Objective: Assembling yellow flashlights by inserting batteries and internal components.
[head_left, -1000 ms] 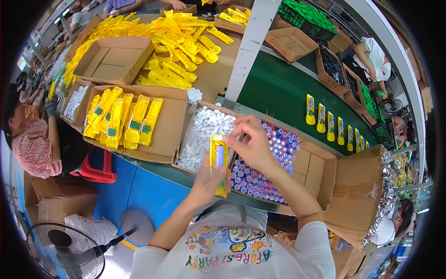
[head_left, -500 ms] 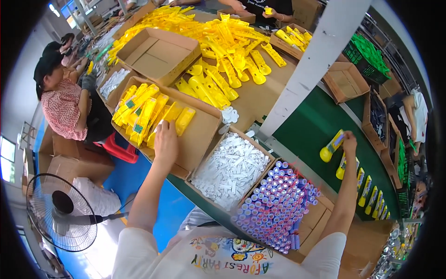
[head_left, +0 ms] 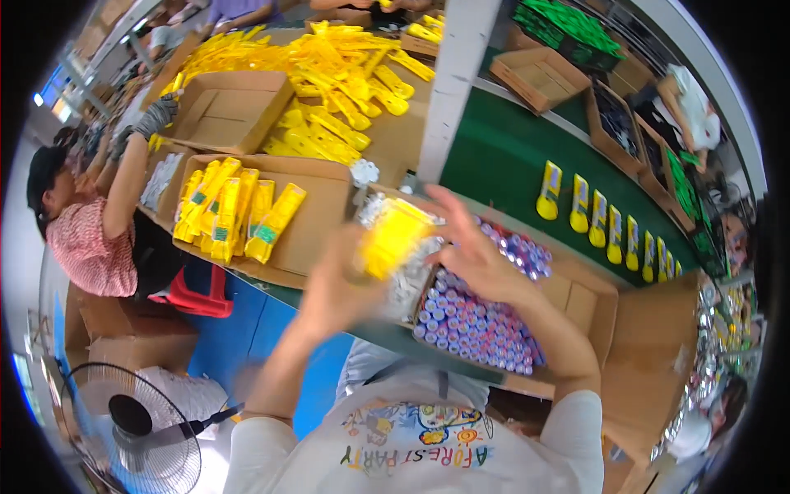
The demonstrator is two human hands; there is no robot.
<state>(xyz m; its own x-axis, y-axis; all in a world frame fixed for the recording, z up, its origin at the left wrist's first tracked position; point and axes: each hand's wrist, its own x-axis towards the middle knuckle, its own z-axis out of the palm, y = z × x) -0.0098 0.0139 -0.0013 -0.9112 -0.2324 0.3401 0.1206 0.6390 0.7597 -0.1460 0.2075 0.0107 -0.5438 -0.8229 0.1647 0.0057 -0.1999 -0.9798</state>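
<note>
My left hand (head_left: 339,276), smeared by motion, grips a yellow plastic casing (head_left: 398,235) above a box of small white plastic parts (head_left: 405,288). Just right of the casing is my right hand (head_left: 477,257), its fingers spread and holding nothing; whether a fingertip touches the casing I cannot tell. Under my right forearm lie many purple cylindrical battery cells (head_left: 473,323) with red wires, packed in a cardboard box. To the left, a cardboard box (head_left: 317,216) holds several yellow casings (head_left: 220,210), some with green circuit boards.
A large heap of yellow casings (head_left: 329,70) covers the far table beside an empty-looking cardboard tray (head_left: 220,115). A grey-white post (head_left: 451,90) rises mid-scene. Yellow assembled pieces (head_left: 579,204) stand in a row on the green belt (head_left: 494,148). A co-worker (head_left: 90,239) sits left, near a fan (head_left: 132,420).
My left hand has lifted a yellow casing out of the left box. My right hand has let go of the piece on the green belt and come inward. The view has turned right.
</note>
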